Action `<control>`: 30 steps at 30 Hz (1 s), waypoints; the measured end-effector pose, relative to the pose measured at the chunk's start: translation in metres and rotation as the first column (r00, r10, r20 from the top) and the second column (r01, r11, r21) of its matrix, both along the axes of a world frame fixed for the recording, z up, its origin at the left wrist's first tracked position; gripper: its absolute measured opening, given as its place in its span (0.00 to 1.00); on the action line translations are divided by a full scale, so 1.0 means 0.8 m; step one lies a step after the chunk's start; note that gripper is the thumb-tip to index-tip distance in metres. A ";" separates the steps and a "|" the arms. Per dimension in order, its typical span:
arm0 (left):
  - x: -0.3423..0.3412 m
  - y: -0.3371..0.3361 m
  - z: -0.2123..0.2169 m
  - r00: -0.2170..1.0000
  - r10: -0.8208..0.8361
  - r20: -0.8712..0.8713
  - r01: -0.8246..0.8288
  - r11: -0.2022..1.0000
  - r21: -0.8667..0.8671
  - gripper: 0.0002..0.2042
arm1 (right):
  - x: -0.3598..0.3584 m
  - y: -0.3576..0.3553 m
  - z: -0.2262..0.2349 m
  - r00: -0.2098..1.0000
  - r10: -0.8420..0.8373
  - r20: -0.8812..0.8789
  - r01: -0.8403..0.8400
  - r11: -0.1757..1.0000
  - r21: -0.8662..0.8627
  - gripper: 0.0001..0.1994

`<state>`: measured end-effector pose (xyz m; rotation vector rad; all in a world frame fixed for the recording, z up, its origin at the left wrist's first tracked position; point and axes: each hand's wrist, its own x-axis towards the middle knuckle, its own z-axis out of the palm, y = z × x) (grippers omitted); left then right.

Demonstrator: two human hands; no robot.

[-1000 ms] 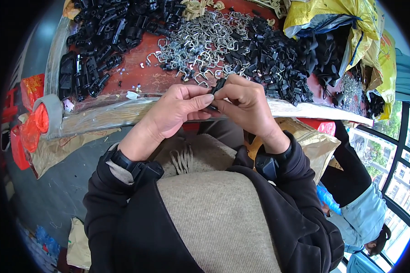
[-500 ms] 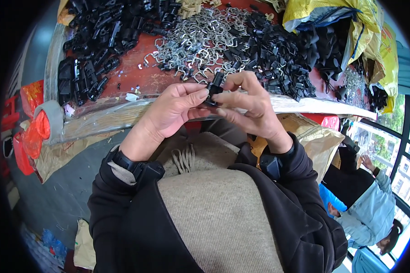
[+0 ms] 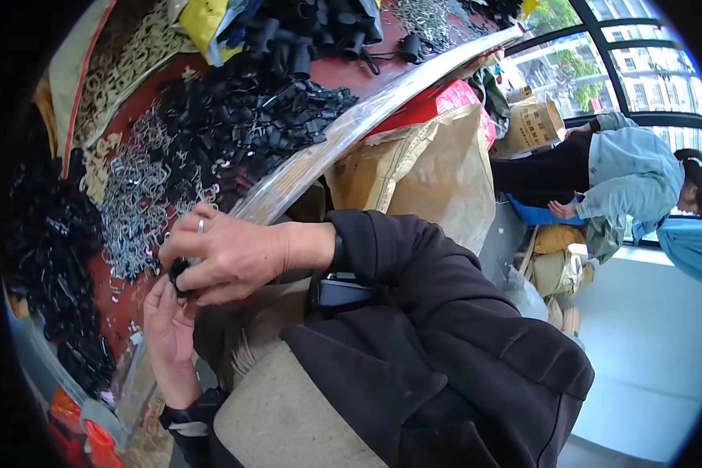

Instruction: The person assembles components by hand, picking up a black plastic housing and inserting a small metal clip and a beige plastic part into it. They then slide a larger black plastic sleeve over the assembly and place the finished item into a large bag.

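Note:
A small black plastic part (image 3: 179,274) sits between my two hands above the table's front edge. My left hand (image 3: 169,327) pinches it from below with thumb and fingertips. My right hand (image 3: 230,253), with a ring on one finger, closes over it from above, and its fingers cover most of the part. Just beyond my hands lies a heap of bent silvery metal clips (image 3: 136,203). Small black pieces (image 3: 234,125) are heaped to the right of the clips, and longer black plastic parts (image 3: 47,249) pile up on the left.
Cream-coloured pieces (image 3: 132,66) fill an open sack at the far left. Black cylindrical parts (image 3: 296,39) spill near a yellow bag (image 3: 203,27). A large brown paper sack (image 3: 421,179) stands right of the table edge (image 3: 366,105). Another person (image 3: 639,171) is by the windows.
The view has swung to the right, so the table slants and more of the windows shows. Both hands keep the black part between them, with the right hand now covering more of it.

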<state>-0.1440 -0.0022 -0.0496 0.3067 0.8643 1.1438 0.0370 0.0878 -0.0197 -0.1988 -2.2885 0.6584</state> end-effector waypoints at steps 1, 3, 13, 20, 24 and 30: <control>0.001 0.002 0.001 1.000 -0.009 0.003 0.009 1.000 0.004 0.13 | 0.002 0.001 -0.002 1.000 0.008 0.000 -0.008 1.000 0.021 0.10; 0.000 0.002 0.004 1.000 -0.023 -0.001 0.023 1.000 0.011 0.13 | 0.003 0.002 -0.006 1.000 0.008 -0.002 -0.007 0.999 0.044 0.10; 0.006 0.003 0.013 0.997 0.019 -0.069 -0.023 0.998 -0.059 0.14 | 0.003 0.002 -0.011 1.000 0.025 -0.012 -0.024 0.999 0.031 0.10; 0.011 0.008 0.021 0.997 0.051 -0.056 -0.053 0.998 -0.023 0.16 | -0.013 0.012 -0.011 0.998 0.016 -0.054 -0.016 1.000 0.000 0.10; 0.002 0.010 0.013 0.998 0.052 -0.021 -0.052 0.999 -0.011 0.17 | -0.017 0.018 -0.009 0.999 0.050 -0.004 -0.050 0.994 0.095 0.11; -0.001 0.000 0.008 0.989 0.140 -0.039 -0.141 0.990 -0.027 0.17 | -0.023 0.019 0.003 0.994 0.107 0.032 -0.108 0.994 0.023 0.11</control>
